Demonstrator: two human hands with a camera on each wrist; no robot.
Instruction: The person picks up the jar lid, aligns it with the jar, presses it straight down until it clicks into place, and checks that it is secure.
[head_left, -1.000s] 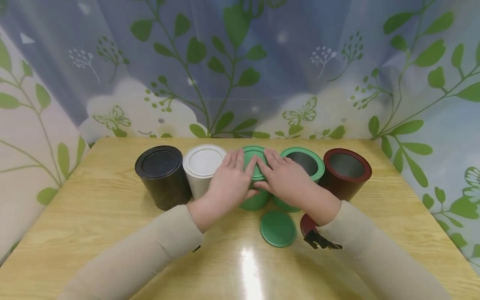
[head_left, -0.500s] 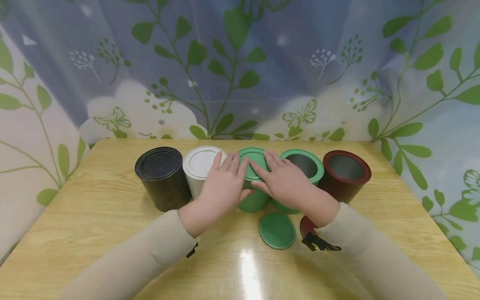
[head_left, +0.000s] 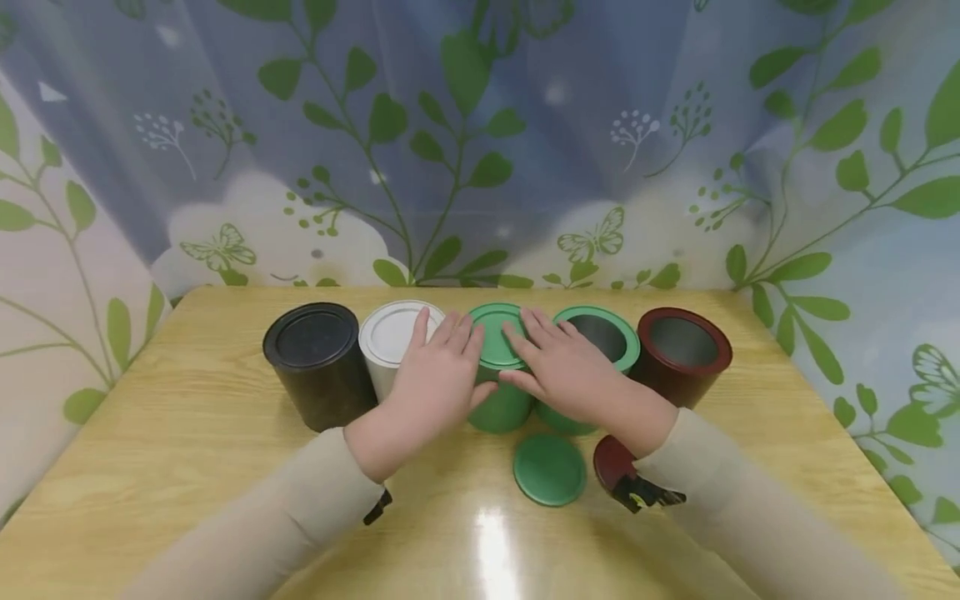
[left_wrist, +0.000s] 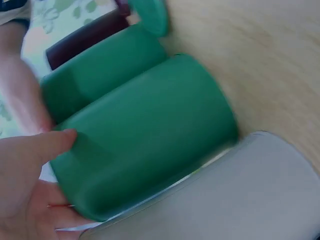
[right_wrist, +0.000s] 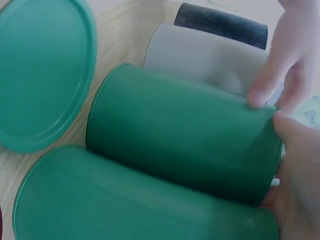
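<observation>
In the head view, a green can (head_left: 501, 410) with its green lid (head_left: 493, 333) on stands mid-row. My left hand (head_left: 427, 383) lies with straight, spread fingers over the border between this can and the white lidded can (head_left: 386, 337). In the left wrist view its thumb (left_wrist: 64, 140) touches the green can's side near the top. My right hand (head_left: 570, 371) has its straight fingers over the lid's right edge, beside the second, uncovered green can (head_left: 633, 343). The right thumb (right_wrist: 290, 127) is at the lidded can's upper end in the right wrist view.
A black lidded can (head_left: 322, 375) stands at the row's left end, a dark red open can (head_left: 675, 383) at its right. A loose green lid (head_left: 550, 469) and a dark red lid (head_left: 611, 458), partly under my right wrist, lie in front on the wooden table (head_left: 187, 433).
My left hand has slid leftwards off the middle of the green lid towards the white can, its fingers spreading. My right hand stays nearly in place. The head view has tilted slightly.
</observation>
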